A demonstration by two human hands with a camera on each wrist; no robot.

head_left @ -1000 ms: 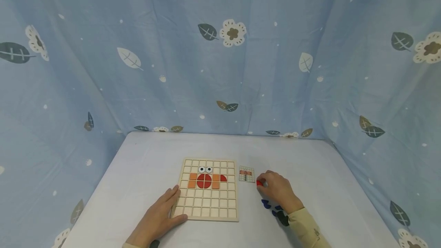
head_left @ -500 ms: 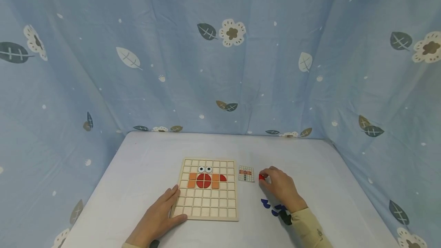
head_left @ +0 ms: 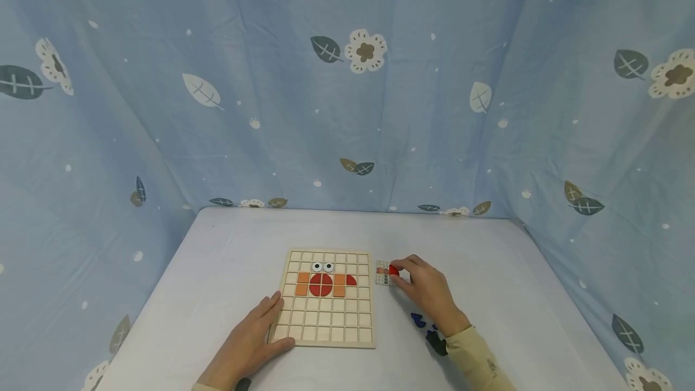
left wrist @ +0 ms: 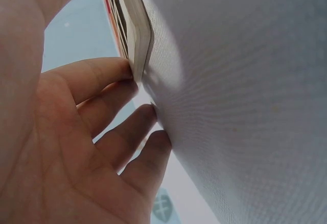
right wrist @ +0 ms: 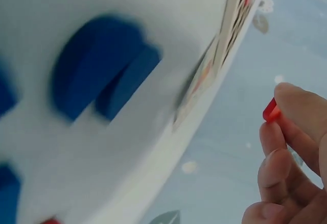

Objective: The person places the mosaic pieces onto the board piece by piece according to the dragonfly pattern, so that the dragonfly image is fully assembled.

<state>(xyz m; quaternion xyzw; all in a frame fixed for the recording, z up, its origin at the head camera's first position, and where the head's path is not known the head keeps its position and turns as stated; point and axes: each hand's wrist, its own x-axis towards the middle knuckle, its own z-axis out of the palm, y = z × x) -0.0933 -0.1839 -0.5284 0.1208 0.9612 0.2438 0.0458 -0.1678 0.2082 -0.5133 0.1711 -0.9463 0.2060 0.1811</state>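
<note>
A wooden grid board [head_left: 331, 335] lies on the table, bearing a red disc of pieces [head_left: 321, 285], orange tiles [head_left: 339, 285], two round eye tiles [head_left: 317, 267] and a red quarter-circle tile [head_left: 351, 280]. My left hand [head_left: 244, 343] rests against the board's near-left corner; in the left wrist view its fingertips [left wrist: 122, 68] touch the edge. Between thumb and fingers my right hand [head_left: 429, 294] pinches a small red tile [head_left: 394, 270], raised over the printed pattern card [head_left: 382, 276]. That tile [right wrist: 271, 109] is mostly covered by fingertips in the right wrist view.
Blue pieces [head_left: 417, 320] lie on the table beneath the right forearm, large and blurred as blue pieces [right wrist: 102, 60] in the right wrist view. A bit of red [right wrist: 51, 221] shows at that view's bottom edge. A blue patterned curtain [head_left: 347, 107] surrounds the white table [head_left: 244, 234].
My right hand first drew slightly right with the red tile, then moved left until it partly covers the pattern card. The left hand and the board stay in place.
</note>
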